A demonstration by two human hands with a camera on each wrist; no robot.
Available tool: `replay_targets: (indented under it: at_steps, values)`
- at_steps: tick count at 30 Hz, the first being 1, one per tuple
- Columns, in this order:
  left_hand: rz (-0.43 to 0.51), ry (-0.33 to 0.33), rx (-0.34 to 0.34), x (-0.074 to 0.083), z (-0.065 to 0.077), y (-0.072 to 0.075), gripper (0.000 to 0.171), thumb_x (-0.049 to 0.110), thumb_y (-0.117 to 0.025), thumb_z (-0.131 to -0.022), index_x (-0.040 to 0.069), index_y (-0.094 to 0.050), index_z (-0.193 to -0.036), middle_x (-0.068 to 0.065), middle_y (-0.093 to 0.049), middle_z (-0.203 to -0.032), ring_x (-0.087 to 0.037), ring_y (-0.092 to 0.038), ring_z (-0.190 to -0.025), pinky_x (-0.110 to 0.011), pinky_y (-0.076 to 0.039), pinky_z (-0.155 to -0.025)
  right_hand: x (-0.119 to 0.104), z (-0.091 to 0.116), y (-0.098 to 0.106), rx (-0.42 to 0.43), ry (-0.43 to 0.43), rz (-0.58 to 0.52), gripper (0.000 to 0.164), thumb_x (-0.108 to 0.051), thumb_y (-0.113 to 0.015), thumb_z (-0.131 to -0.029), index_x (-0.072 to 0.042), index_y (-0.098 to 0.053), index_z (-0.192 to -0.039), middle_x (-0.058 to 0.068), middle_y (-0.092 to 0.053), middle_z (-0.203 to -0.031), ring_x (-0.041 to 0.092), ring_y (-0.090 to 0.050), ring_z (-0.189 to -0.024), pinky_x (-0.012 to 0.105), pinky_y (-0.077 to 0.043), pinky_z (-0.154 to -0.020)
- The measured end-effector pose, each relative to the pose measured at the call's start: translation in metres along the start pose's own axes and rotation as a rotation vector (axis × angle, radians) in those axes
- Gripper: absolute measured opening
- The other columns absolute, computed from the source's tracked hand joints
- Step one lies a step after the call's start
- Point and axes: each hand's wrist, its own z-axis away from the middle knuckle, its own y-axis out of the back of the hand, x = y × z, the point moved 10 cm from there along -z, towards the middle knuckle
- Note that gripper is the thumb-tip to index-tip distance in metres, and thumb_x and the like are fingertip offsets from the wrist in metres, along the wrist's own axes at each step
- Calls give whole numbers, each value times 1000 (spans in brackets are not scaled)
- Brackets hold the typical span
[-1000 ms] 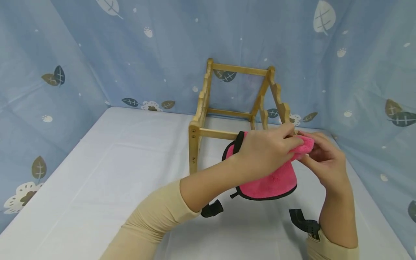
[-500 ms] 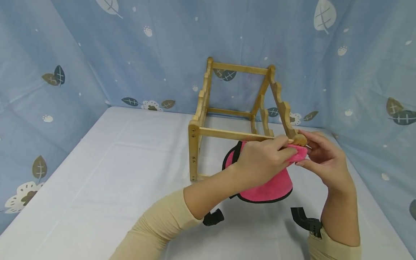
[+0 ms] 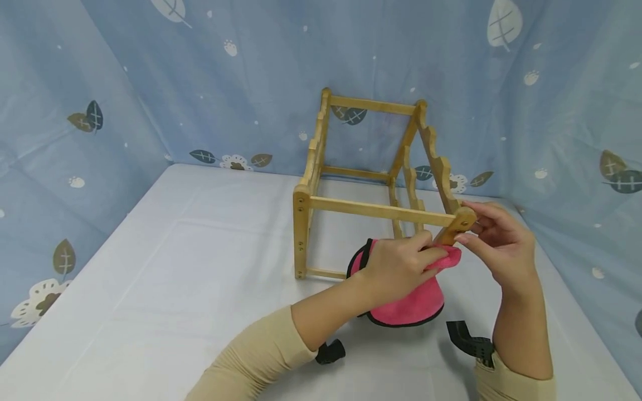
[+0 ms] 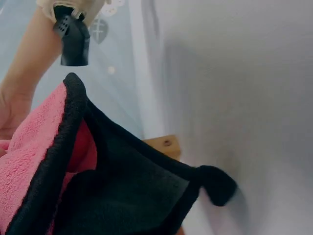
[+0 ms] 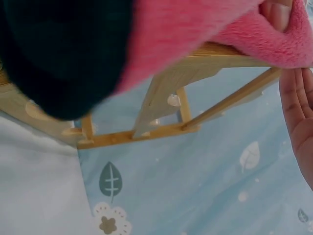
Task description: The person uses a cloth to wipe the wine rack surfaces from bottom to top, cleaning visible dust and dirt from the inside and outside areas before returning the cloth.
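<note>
My left hand (image 3: pixel 398 270) pinches a folded edge of a pink cleaning cloth (image 3: pixel 413 303) with black trim, pressing it against the near right post of a wooden rack (image 3: pixel 373 209). The rest of the cloth hangs below that hand; its dark underside shows in the left wrist view. Thumb and fingers of my right hand (image 3: pixel 501 245) hold the top of the same post from its right side. In the right wrist view, the pink cloth (image 5: pixel 181 29) covers part of the wood, and the right fingers (image 5: pixel 296 103) lie along the right edge.
The rack stands on a white-covered table (image 3: pixel 200 250). A blue curtain (image 3: pixel 261 72) with leaf prints surrounds the back and sides. Black curved mounts (image 3: pixel 468 342) stick out from both wrists.
My left hand has slid the cloth down the post from its top, uncovering the corner and front rail. The right hand stays at the corner, its thumb now against the bare wood.
</note>
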Motion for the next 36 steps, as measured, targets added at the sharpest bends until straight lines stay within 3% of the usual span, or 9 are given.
replay_targets:
  at_steps: [5,12,14,19,22,33,36]
  values:
    - [51,18,-60,2,8,-14,24,38,-64,-82,24,-68,-101,7,-58,-92,1,-58,-64,-11,-40,-49,-1,-1,1,20,15,30,47,10,-69,-71,25,-47,-110,21,-58,-111,22,-63,-96,25,-49,-83]
    - [60,70,-99,4,21,-32,25,38,-64,-82,24,-68,-103,6,-59,-102,0,-61,-79,-12,-44,-51,-2,-3,0,45,8,75,46,10,-70,-70,25,-48,-108,19,-59,-107,20,-64,-89,23,-50,-78]
    - [39,80,-154,5,27,-42,25,38,-63,-83,25,-68,-104,6,-58,-98,1,-60,-77,-12,-44,-51,-1,-3,-1,44,0,77,46,10,-69,-70,25,-48,-108,18,-59,-107,20,-64,-89,23,-50,-78]
    - [27,144,-383,4,48,-75,26,43,-60,-83,30,-67,-105,9,-55,-88,3,-58,-72,-14,-44,-49,-1,-2,-1,47,-10,78,45,11,-68,-70,25,-48,-108,18,-60,-106,20,-64,-87,22,-51,-77]
    - [12,166,-452,6,58,-88,25,43,-60,-84,31,-67,-104,9,-55,-88,2,-59,-72,-15,-44,-48,0,-2,-1,49,-14,85,45,11,-69,-70,25,-48,-108,17,-60,-106,19,-63,-86,22,-51,-77]
    - [-77,156,-467,11,68,-103,19,40,-53,-88,33,-70,-95,9,-56,-81,0,-58,-61,-19,-40,-42,0,-1,-1,50,-10,68,45,12,-68,-70,26,-48,-108,18,-59,-106,20,-63,-86,22,-51,-77]
    - [-24,183,-510,8,71,-106,18,41,-55,-87,35,-69,-97,10,-55,-83,1,-57,-63,-18,-38,-42,1,0,0,54,-12,61,45,14,-67,-70,26,-47,-108,18,-59,-106,20,-63,-87,22,-51,-77]
